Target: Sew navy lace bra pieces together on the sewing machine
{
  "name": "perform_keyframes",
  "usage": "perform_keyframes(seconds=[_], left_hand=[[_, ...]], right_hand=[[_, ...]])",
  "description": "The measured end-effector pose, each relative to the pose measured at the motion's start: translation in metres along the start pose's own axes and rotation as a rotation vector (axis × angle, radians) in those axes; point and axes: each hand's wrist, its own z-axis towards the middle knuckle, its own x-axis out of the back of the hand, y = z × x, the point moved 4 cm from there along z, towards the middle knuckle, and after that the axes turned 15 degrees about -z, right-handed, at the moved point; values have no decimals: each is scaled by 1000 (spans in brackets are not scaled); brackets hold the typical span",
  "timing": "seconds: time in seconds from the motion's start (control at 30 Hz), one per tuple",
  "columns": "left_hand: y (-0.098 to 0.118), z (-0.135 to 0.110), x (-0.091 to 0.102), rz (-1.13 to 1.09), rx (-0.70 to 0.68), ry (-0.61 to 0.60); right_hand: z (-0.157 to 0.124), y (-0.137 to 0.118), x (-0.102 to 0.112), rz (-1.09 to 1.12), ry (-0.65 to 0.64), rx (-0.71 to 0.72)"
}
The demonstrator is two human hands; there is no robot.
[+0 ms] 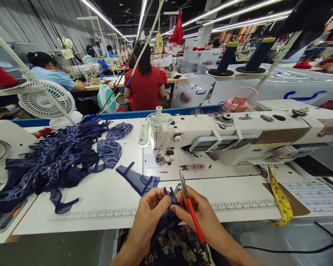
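Observation:
Both hands meet at the table's front edge over a navy patterned fabric piece (168, 218). My left hand (151, 212) pinches it between thumb and fingers. My right hand (201, 210) grips red-handled scissors (192, 212), blades pointing up and away, while its thumb and fingertips also touch the fabric. Whether the blades are closed is hard to make out. Just beyond the hands, a sheer navy piece (135, 179) lies flat on the white table (100, 192). Two oval patterned navy pieces, one a cup-shaped piece (109, 153), lie farther left.
A white sewing machine (205, 129) stands behind the hands, with pink thread snips (192, 167) on its bed. A heap of navy garment pieces (63, 159) covers the left. A yellow tape measure (280, 199) hangs at right. A co-worker in red (145, 85) sits ahead.

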Motion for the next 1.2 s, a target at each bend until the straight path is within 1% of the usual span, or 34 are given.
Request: perform_keyframes(seconds=[0.07,0.13,0.27,0.33,0.37,0.43,0.53,0.63,0.77,0.87,1.0,1.2], left_hand=[[1,0,-3,15,21,-44],[0,0,-4,20,17,-40],[-6,3,-5,64,3,-40],[-5,4,-3,104,-7,-57],[-3,4,-2,115,-2,-78],[2,4,2,129,51,-153],[13,3,9,227,138,-258],[23,6,14,359,151,-309],[23,11,15,385,236,-345],[21,14,15,413,262,-326],[19,13,15,443,250,-320],[22,12,11,484,181,-303]], right_hand=[[-1,3,-1,-21,49,12],[-3,6,-3,-50,76,14],[-8,5,-7,-116,82,39],[-10,3,-3,-148,67,66],[-10,1,1,-166,50,79],[-10,0,14,-244,12,102],[-10,-2,41,-527,-21,170],[-11,-4,64,-826,-83,266],[-17,-6,78,-1022,-215,277],[-20,-8,81,-1087,-290,254],[-19,-13,77,-1102,-332,214],[-17,-12,75,-1019,-307,204]])
